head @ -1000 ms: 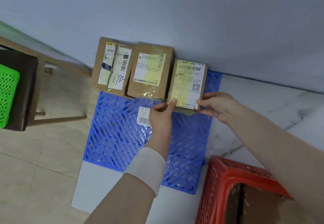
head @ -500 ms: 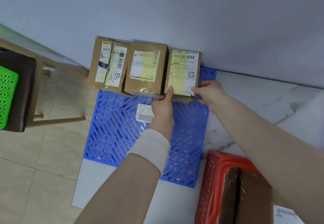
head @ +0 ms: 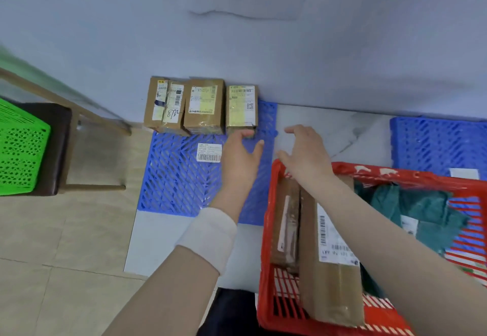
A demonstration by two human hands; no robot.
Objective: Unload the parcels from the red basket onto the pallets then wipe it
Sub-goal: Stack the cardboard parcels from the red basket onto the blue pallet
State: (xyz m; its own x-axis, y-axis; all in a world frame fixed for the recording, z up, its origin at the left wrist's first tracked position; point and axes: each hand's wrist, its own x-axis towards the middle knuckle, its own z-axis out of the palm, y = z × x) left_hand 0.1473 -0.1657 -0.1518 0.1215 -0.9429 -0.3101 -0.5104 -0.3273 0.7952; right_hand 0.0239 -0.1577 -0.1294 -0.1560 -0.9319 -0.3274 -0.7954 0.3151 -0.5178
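Three cardboard parcels stand in a row against the wall at the far edge of a blue lattice pallet (head: 179, 185): a taped one (head: 164, 105), a middle one (head: 204, 106) and a smaller one (head: 242, 106) with a yellow label. My left hand (head: 241, 156) hovers open just below the smaller parcel, not touching it. My right hand (head: 305, 154) is open above the far left corner of the red basket (head: 266, 243). Inside the basket lie two brown parcels (head: 326, 264) and a dark green cloth (head: 421, 209).
A second blue pallet (head: 437, 146) lies at the right by the wall. A green basket (head: 21, 151) sits on a dark stool (head: 60, 146) at the left. A loose barcode label (head: 209, 152) lies on the near pallet. A white sheet (head: 158, 243) extends under the pallet.
Both hands have let go of the smaller parcel, which now stands against the wall, and have drawn back towards the red basket. The view has pulled back, showing more of the basket.
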